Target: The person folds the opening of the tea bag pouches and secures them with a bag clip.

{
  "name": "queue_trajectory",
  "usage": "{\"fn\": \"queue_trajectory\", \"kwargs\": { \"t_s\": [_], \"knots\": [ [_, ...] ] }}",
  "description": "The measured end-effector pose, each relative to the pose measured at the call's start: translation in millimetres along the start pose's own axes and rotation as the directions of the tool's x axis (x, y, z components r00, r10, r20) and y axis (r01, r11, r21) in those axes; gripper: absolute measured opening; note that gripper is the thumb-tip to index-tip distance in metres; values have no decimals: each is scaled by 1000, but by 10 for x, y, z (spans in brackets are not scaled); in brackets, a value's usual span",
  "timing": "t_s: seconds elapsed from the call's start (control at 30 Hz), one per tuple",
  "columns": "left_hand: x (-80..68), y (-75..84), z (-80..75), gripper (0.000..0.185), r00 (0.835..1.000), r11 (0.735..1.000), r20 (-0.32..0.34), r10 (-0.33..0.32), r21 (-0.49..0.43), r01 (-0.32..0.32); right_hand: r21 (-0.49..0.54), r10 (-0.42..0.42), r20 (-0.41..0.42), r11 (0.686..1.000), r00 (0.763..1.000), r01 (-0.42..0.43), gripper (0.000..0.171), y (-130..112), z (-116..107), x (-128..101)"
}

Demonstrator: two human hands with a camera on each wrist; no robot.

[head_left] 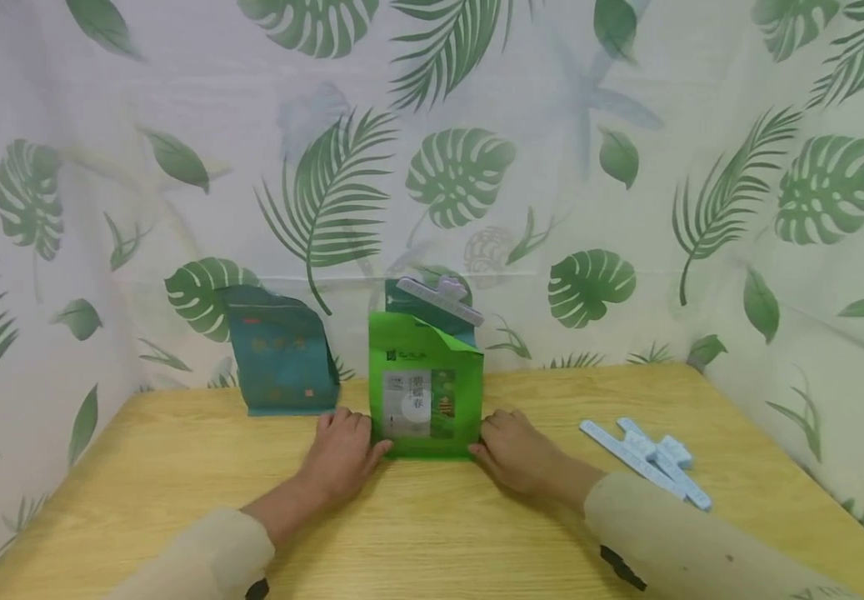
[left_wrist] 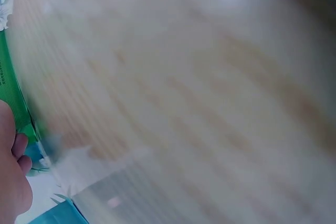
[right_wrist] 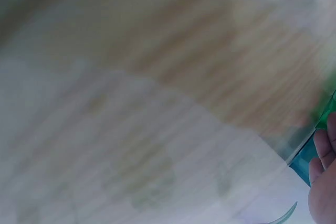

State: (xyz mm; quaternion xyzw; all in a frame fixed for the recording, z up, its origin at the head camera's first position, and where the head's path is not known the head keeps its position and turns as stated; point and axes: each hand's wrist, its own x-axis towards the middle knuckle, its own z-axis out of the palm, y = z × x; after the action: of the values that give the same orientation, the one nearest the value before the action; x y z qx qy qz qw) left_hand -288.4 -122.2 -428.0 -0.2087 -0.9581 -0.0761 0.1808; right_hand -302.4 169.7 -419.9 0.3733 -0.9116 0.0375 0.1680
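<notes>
A bright green tea bag (head_left: 442, 342) with Chinese characters stands upright on the wooden table, its top edge slanting and somewhat loose. By its lower left side my left hand (head_left: 342, 454) holds it, thumb at the front edge. On the opposite lower side, my right hand (head_left: 517, 452) grips it in the same way. Only a sliver of the green bag shows beside the fingers in each wrist view. Directly behind it stands a teal bag (head_left: 399, 304), mostly hidden, with a pale pink sealing clip (head_left: 439, 300) across its top.
Another teal bag (head_left: 282, 362) stands at the back left, its top folded over. Two light blue sealing clips, one (head_left: 626, 452) overlapping the other (head_left: 675, 475), lie on the right side of the table (head_left: 417, 542). A leaf-patterned cloth hangs behind.
</notes>
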Motion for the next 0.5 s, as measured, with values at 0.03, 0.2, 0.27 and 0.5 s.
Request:
{"fn": "queue_trajectory", "kwargs": {
  "t_s": [0.03,0.2,0.27,0.5],
  "knots": [
    [0,8,-4,45,1000,1000,1,1,0,-1,-2,-1,-1,1000,1000,1,21,6,-4,-7],
    [-11,48,-22,43,1000,1000,11,2,-26,-2,3,11,17,1000,1000,-11,21,23,-19,-49],
    [-20,65,-28,43,1000,999,21,1,-38,0,14,6,13,1000,1000,-6,21,23,-34,-71],
    [-79,123,-66,41,998,996,55,-9,-83,14,56,5,25,998,1000,-7,22,5,-70,-153]
  ]
}}
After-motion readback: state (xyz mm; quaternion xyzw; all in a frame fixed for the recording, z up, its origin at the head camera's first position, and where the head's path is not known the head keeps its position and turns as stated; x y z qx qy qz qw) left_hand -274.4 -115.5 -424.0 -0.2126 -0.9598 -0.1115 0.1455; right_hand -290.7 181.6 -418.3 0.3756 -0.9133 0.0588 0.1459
